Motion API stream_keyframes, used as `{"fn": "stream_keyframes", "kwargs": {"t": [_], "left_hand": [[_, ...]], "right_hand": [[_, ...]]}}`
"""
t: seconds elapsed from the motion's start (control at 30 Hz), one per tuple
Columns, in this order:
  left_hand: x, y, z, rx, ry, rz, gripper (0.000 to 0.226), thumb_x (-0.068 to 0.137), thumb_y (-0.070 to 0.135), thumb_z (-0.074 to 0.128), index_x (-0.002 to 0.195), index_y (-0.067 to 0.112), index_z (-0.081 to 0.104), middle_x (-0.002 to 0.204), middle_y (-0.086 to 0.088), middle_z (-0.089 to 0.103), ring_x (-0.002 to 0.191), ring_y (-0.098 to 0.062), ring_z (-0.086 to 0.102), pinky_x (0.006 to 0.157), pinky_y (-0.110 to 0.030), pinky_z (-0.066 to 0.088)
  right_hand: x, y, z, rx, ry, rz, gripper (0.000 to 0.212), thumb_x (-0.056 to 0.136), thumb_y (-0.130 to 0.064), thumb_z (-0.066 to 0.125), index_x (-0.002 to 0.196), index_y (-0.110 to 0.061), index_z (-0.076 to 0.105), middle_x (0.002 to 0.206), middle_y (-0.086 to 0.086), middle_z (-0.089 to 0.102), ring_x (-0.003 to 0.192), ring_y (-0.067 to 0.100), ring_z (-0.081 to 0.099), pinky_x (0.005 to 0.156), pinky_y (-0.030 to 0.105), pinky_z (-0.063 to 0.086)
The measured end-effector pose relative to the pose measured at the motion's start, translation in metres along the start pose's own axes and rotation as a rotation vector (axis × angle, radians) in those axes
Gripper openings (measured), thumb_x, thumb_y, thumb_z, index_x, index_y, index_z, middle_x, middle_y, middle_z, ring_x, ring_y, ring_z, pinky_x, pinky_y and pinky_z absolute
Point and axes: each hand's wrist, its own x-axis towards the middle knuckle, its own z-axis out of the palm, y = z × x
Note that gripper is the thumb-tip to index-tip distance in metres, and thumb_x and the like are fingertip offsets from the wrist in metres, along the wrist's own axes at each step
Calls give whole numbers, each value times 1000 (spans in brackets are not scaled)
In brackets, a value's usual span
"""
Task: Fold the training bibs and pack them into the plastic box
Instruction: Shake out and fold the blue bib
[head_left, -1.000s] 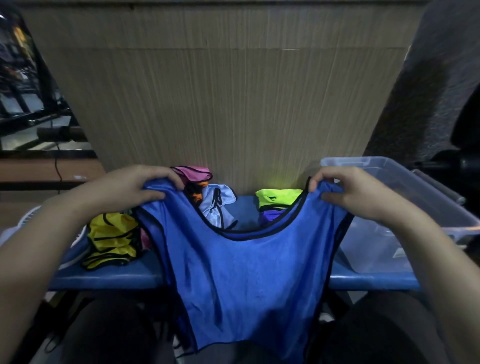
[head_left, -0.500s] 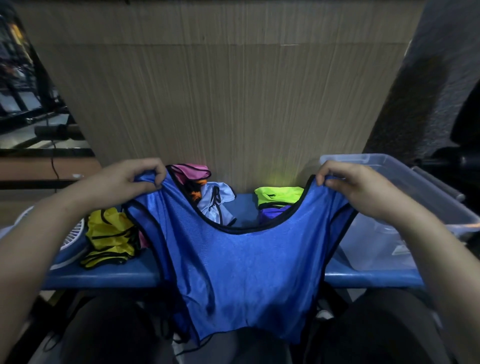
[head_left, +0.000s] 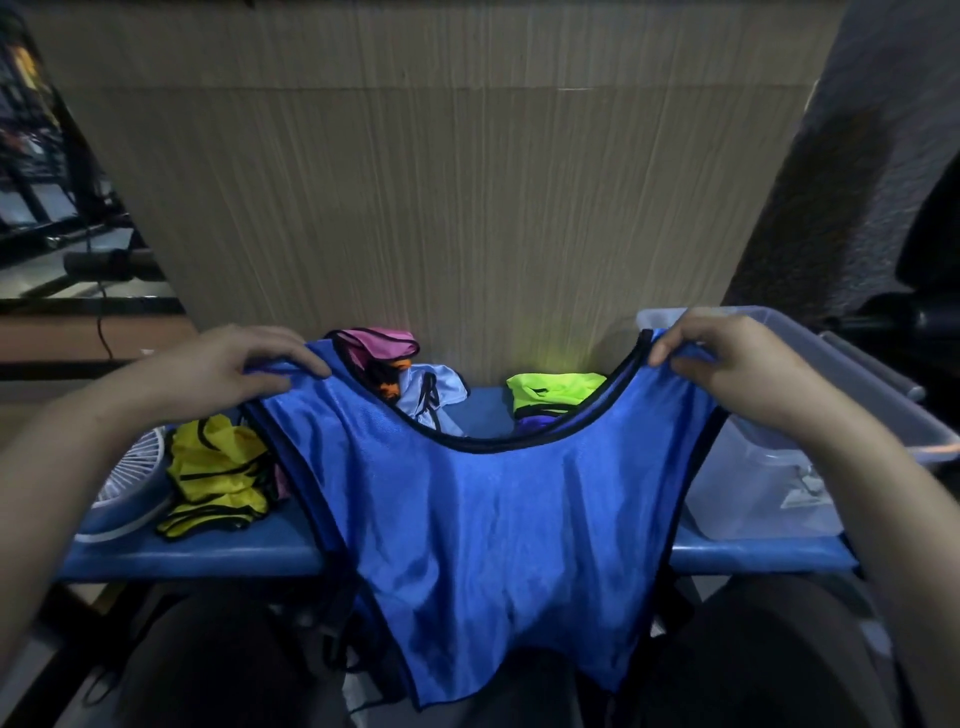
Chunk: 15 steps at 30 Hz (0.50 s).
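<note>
Two hands hold one blue bib (head_left: 483, 519) up by its shoulder straps in the head view, and we see it spread wide above the near edge of the blue bench (head_left: 208, 556), its lower hem hanging down in front of the person's dark-clad knees. Our left hand (head_left: 228, 369) pinches the left strap, fingers curled over the cloth; our right hand (head_left: 727, 364) pinches the right strap the same way.

Behind the bib on the bench lie a crumpled yellow bib (head_left: 218, 478) at the left, a pink bib (head_left: 379, 348) and a pale blue bib (head_left: 431, 389) toward the far side, and a neon green bib (head_left: 556, 389) right of them. At the right end stands the clear plastic box (head_left: 769, 483); we cannot tell whether anything lies inside. At the left end a white fan (head_left: 135, 467) touches the yellow bib.
</note>
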Motion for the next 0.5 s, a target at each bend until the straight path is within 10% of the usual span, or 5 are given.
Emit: {"fn": "stream_keyframes", "kwargs": {"t": [0.23, 0.5], "left_hand": [[7, 12, 14, -111, -100, -94, 62, 84, -14, 51, 118, 36, 66, 127, 33, 55, 128, 15, 43, 101, -3, 29], [17, 43, 40, -327, -21, -158, 65, 72, 2, 50, 117, 45, 70, 133, 24, 58, 120, -23, 58, 93, -37, 46]], "right_hand": [[-1, -18, 17, 165, -81, 136, 35, 83, 8, 66, 88, -26, 73, 97, -8, 71, 84, 9, 65, 78, 32, 50], [-13, -50, 41, 685, -184, 423, 34, 86, 13, 59, 111, -8, 70, 87, 17, 69, 58, 15, 63, 40, 24, 44]]}}
